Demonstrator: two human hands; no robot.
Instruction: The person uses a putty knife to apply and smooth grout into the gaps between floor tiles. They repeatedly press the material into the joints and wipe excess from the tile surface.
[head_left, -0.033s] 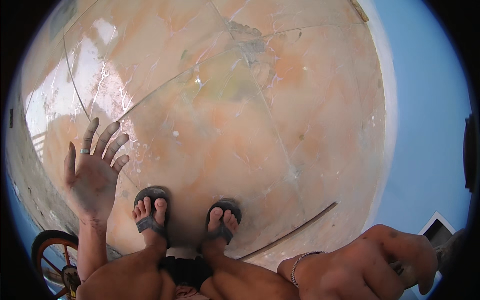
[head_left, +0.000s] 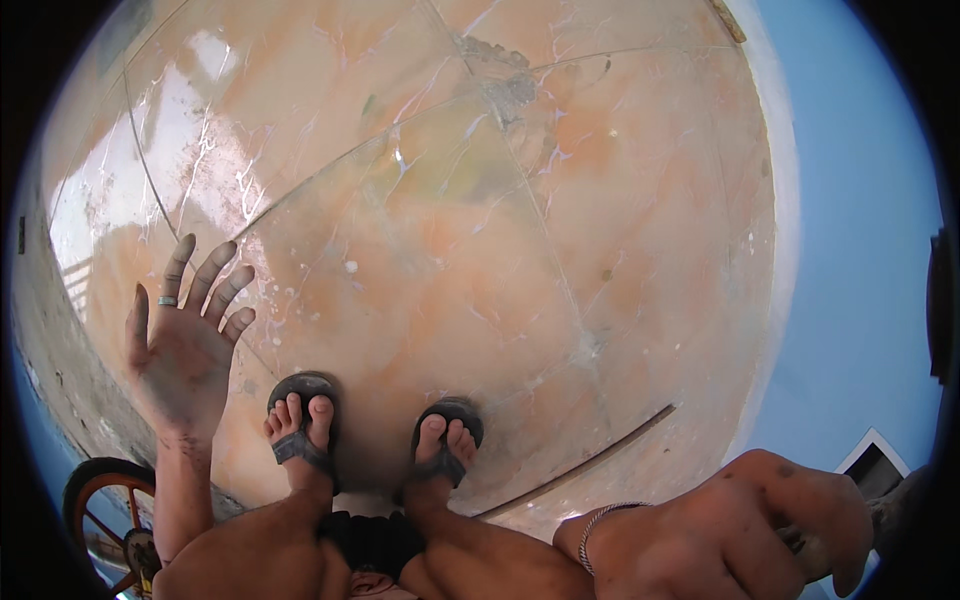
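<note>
My left hand (head_left: 188,365) is raised over the tiled floor, palm up and smudged with grey dirt. Its fingers are spread, it holds nothing, and a ring circles one of them. At the lower right my right hand (head_left: 735,525) has its fingers curled, with a twisted silver bracelet (head_left: 592,530) on the wrist. A dark, worn-looking thing (head_left: 893,507) shows just beyond these fingers. What lies inside the curl is mostly hidden. My feet, in black sandals (head_left: 303,452), stand between the two hands.
Marbled tan tiles (head_left: 450,270) stretch ahead, cracked and stained. A blue wall (head_left: 850,250) rises on the right, near a white-framed dark opening (head_left: 873,465). A thin brown strip (head_left: 585,468) lies beside my right foot. An orange-spoked wheel (head_left: 108,520) stands at the lower left.
</note>
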